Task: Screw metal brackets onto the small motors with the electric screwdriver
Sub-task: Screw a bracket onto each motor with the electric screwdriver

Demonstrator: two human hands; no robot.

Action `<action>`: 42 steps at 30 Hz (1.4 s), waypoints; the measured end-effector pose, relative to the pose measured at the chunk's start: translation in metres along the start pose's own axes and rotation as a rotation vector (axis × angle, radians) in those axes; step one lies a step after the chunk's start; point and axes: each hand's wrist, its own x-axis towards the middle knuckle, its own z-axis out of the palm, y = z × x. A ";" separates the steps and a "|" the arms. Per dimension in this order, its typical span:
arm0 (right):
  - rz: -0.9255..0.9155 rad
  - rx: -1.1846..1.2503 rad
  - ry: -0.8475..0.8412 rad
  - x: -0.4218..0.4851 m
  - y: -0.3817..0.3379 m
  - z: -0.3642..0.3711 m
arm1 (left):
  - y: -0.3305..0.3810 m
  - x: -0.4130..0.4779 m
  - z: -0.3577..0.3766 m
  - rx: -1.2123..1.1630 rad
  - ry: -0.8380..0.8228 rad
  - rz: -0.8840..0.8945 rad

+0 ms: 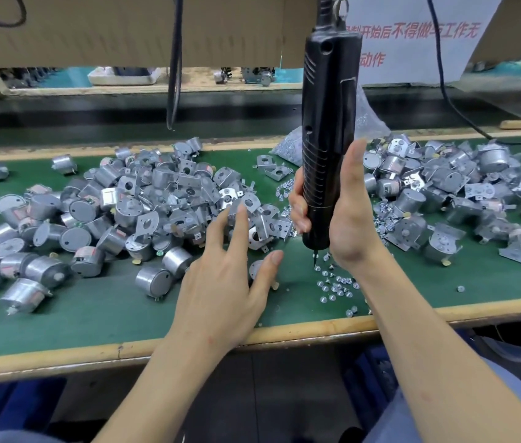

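Note:
My right hand (345, 215) grips the black electric screwdriver (328, 123), which hangs upright with its bit just above loose screws (332, 282) on the green mat. My left hand (227, 282) hovers open with spread fingers over the edge of a pile of small silver motors (93, 225) and metal brackets (262, 228), holding nothing. One motor (256, 268) lies partly hidden under its thumb. A second heap of motors with brackets (464, 193) lies to the right.
The green mat (93, 318) ends in a wooden front edge (316, 330). A clear bag of screws (288, 145) sits behind the screwdriver. Black cables (174, 75) hang from above. A cardboard board (125, 27) and a printed notice (412, 43) stand at the back.

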 end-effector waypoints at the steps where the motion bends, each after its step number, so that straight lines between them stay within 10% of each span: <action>1: -0.002 0.001 -0.001 0.000 0.000 0.000 | 0.000 0.000 -0.001 -0.031 0.023 -0.002; 11: -0.044 0.024 0.010 0.000 -0.001 0.004 | -0.004 0.002 -0.004 -0.208 0.410 0.086; 42: -0.013 -0.016 0.010 -0.002 -0.001 0.002 | -0.009 0.002 -0.002 -0.363 0.377 0.008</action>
